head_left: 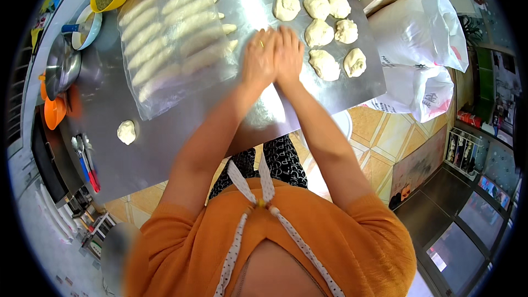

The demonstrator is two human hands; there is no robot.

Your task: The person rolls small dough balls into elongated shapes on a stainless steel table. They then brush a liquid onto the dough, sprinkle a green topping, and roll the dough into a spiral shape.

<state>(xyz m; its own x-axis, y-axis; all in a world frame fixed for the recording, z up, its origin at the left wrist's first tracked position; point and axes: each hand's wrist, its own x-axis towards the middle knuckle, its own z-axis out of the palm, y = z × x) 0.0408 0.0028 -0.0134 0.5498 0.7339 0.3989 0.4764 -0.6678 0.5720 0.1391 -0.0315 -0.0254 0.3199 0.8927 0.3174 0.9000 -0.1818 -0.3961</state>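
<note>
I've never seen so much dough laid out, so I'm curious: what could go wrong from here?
The left hand might bump the dough rolls, whose ends poke out from the plastic sheet nearby. The dough lumps lie uncovered and could dry out; two look to be touching, so they may stick.

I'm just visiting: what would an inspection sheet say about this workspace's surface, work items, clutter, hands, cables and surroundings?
Surface: shiny metal table.
Work items: eight dough lumps ahead and right of the hands; long dough pieces under clear plastic; one small dough ball, left.
Clutter: bowls and utensils, left side.
Hands: left hand and right hand together, blurred; anything beneath is hidden.
Cables: nothing seen.
Surroundings: white bags, right; tiled floor.
</note>
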